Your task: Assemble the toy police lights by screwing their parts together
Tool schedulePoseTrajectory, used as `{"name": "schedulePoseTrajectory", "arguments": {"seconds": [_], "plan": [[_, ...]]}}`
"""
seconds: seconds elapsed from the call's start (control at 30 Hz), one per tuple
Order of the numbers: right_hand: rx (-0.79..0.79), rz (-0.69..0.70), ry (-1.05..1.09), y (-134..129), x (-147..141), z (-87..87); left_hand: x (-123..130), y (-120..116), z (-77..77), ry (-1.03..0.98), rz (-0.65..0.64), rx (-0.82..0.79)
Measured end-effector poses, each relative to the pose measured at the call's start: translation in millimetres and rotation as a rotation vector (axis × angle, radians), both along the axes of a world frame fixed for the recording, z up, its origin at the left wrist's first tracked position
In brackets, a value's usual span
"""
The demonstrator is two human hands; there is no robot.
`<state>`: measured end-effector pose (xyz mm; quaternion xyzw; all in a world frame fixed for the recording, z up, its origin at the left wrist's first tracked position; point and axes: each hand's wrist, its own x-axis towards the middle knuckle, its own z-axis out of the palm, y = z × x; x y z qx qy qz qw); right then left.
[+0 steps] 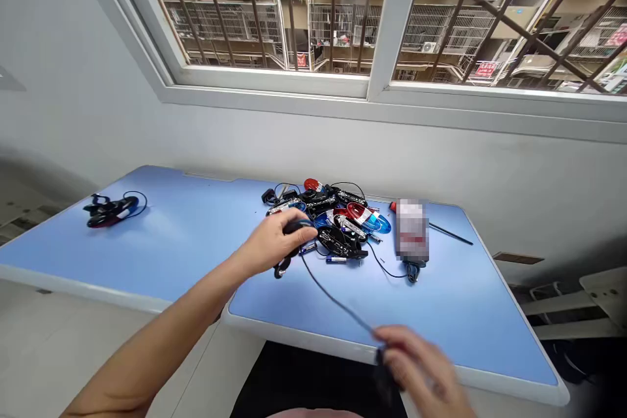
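My left hand (280,239) is closed around a black device (296,226), at the near left edge of a pile of parts. From it a thin black cable (333,297) runs down to the right, fairly taut. My right hand (421,362), smeared by motion at the table's front edge, grips the cable's far end, where a small black piece (385,372) shows; its kind is too blurred to tell. The pile holds black casings (337,241), red lenses (361,213), blue lenses (379,222) and several batteries (336,260).
Two blue-topped tables (196,268) stand against the wall under a barred window. A black corded device (112,210) lies far left. Right of the pile are a pixelated packet (412,232), a black rod (450,233) and a small black cable-end piece (412,272).
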<state>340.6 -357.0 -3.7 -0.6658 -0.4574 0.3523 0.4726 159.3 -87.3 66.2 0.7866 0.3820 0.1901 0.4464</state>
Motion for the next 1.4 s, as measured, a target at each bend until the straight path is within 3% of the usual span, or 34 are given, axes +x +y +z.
{"name": "schedulePoseTrajectory", "arguments": {"seconds": [0.1,0.23,0.43,0.6,0.77,0.93,1.03,1.2,1.3,1.4], "plan": [[0.218,-0.085,-0.42,19.5,55.0,16.6,9.9,-2.2,-32.2,0.291,-0.157,0.056],[0.482,-0.051,-0.838,56.1,100.4,9.0,27.3,-15.2,-59.7,0.5,-0.258,0.241],[0.59,-0.052,-1.158,78.2,118.2,-21.6,19.8,-14.8,-70.4,0.438,-0.268,0.301],[0.541,-0.082,-1.296,80.9,116.6,-21.3,-14.8,-12.7,-81.6,0.235,-0.348,0.3],[0.535,-0.181,-1.274,83.1,115.0,-14.1,-25.7,-20.2,-99.0,0.094,-0.416,0.321],[0.709,-0.269,-1.111,88.6,107.9,-9.8,-18.7,-24.5,-99.1,-0.052,-0.272,0.168],[0.802,-0.23,-1.126,95.3,97.3,-9.9,-19.4,-28.0,-100.5,-0.035,-0.193,0.145],[0.871,-0.123,-1.147,102.4,80.2,-19.6,-24.4,-34.6,-107.8,0.078,-0.175,0.246],[0.86,-0.096,-1.006,100.0,74.0,-21.4,-25.5,-35.1,-105.2,0.114,-0.166,0.282],[0.72,-0.062,-0.768,96.5,67.4,-13.7,-24.3,-34.6,-99.1,0.162,-0.165,0.281]]}}
